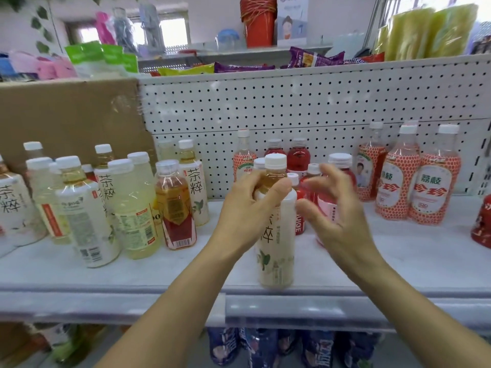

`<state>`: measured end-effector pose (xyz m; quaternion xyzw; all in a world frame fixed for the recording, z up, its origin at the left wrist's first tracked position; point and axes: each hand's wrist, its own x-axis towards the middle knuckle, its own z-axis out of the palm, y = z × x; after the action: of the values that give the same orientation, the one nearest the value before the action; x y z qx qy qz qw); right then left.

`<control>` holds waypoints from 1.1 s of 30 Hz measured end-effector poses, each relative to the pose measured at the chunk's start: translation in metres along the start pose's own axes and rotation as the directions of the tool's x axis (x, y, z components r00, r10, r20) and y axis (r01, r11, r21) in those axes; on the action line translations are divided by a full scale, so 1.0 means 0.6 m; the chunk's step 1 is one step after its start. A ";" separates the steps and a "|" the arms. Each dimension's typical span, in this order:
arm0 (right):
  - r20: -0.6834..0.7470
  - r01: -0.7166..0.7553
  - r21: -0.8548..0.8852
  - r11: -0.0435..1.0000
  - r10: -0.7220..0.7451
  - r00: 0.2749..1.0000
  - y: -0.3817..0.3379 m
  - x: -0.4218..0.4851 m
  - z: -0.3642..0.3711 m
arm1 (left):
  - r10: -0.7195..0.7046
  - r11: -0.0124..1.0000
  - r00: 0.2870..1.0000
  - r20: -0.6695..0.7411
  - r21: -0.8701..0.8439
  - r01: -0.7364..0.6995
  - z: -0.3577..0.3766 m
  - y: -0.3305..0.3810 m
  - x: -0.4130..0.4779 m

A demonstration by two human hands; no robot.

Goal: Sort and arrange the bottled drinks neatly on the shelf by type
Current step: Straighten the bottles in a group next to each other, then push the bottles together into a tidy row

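We see the tea bottle (276, 235) upright, its long axis vertical. Its white cap (275, 160) points up and its base is at the front edge of the shelf (159, 274). We cannot tell whether the base rests on the shelf or hangs just above it. The printed label faces us.

The left hand (247, 205) holds the bottle at the shoulder, just below the cap. The thumb lies across the front and the fingers wrap round the left side. Most of the bottle's body hangs below this grip; only the neck and cap stand above it.

The right hand (337, 211) is just beside the bottle on its right. Its fingers are spread wide and loosely bent, and it holds nothing. The hand is blurred, so we cannot tell whether its thumb touches the bottle.

Behind both hands stand red drink bottles (299, 155), against the pegboard (265, 107). To the left is a cluster of tea and pale yellow bottles (87, 213). To the right, well apart, stand bottles with red patterned labels (433, 187).
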<state>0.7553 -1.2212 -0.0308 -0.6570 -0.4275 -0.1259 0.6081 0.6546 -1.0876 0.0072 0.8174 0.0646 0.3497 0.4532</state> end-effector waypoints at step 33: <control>0.128 -0.249 0.041 0.968 0.242 0.962 -0.032 -0.003 0.074 | -0.119 0.824 0.966 0.231 0.565 -0.034 -0.175 0.034 0.125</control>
<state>0.7245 -1.1836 -0.0288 -0.6940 -0.3826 0.0031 0.6099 0.6400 -0.9947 0.0978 0.9512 0.1245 0.1960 0.2034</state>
